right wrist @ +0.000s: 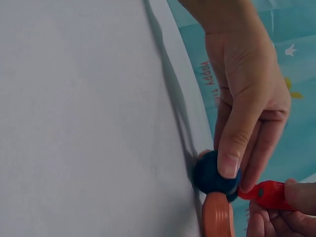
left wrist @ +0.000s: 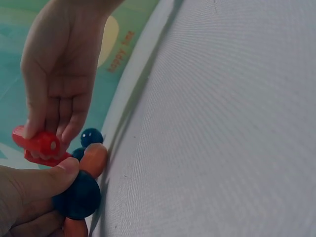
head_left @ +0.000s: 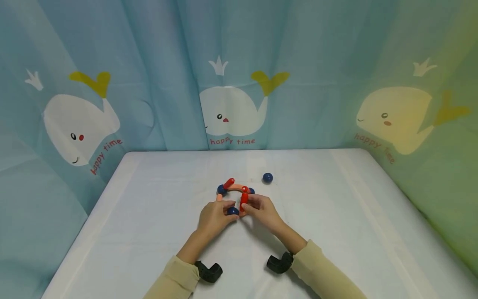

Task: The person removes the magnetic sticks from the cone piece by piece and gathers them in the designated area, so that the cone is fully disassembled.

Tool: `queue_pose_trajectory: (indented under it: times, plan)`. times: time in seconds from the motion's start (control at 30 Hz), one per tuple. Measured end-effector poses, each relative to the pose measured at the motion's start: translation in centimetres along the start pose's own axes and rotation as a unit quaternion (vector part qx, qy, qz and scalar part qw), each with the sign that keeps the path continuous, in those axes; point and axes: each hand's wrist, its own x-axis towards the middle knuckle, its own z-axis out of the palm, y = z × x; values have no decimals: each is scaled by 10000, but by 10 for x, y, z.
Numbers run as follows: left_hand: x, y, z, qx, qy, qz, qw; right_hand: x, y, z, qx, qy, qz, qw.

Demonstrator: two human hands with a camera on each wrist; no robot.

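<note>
Curved orange pieces [head_left: 236, 187] and blue balls are joined into a ring-like shape on the table. At its near side, my left hand [head_left: 213, 218] pinches a blue ball [right wrist: 210, 173] between thumb and fingers; an orange curved piece [right wrist: 217, 217] meets that ball. My right hand [head_left: 266, 211] grips a red rod [head_left: 244, 202] between thumb and fingers, close to the same ball. In the right wrist view, the tip of the red rod [right wrist: 271, 194] is near the ball; whether it is seated in it is hidden. Another red rod [head_left: 229, 183] slants up from the far-left blue ball [head_left: 222, 189].
A loose blue ball [head_left: 267, 177] lies behind the ring to the right. The white table [head_left: 149, 199] reaches back to a blue-green curtain [head_left: 160, 83] printed with whales. Black wrist mounts [head_left: 210, 272] sit below both sleeves.
</note>
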Motion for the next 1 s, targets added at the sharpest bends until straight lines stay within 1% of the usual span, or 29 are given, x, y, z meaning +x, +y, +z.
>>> queue_pose_trajectory:
  times: [0.1,0.17,0.3,0.4,0.5,0.63,0.73,0.9,1.0]
  plan:
    - [0,0,0,-56,-16,-34,10000,-2,-1,-5,-20,-6,55,10000]
    - [0,0,0,-100,-38,-42,9999,-3,0,-10,-75,76,137,9999]
    - [0,0,0,-109,-59,-108,9999,-3,3,-22,-333,444,394,9977]
    - [0,0,-1,-79,-70,-155,9998,-2,7,-31,-524,739,649,9938]
    - [-1,0,-1,-109,-89,-208,9997,-1,11,-38,-644,816,798,9914]
    - [-1,0,0,-105,-56,-146,9998,0,18,-44,-727,839,924,9895]
    - [-1,0,1,-88,-42,-83,9999,1,23,-48,-959,990,1049,9849]
    - [-1,0,0,-156,-91,-124,9998,1,27,-53,-1446,1275,1294,9727]
    - [-1,1,-1,-171,-98,-154,9997,2,26,-55,-1495,1350,1410,9693]
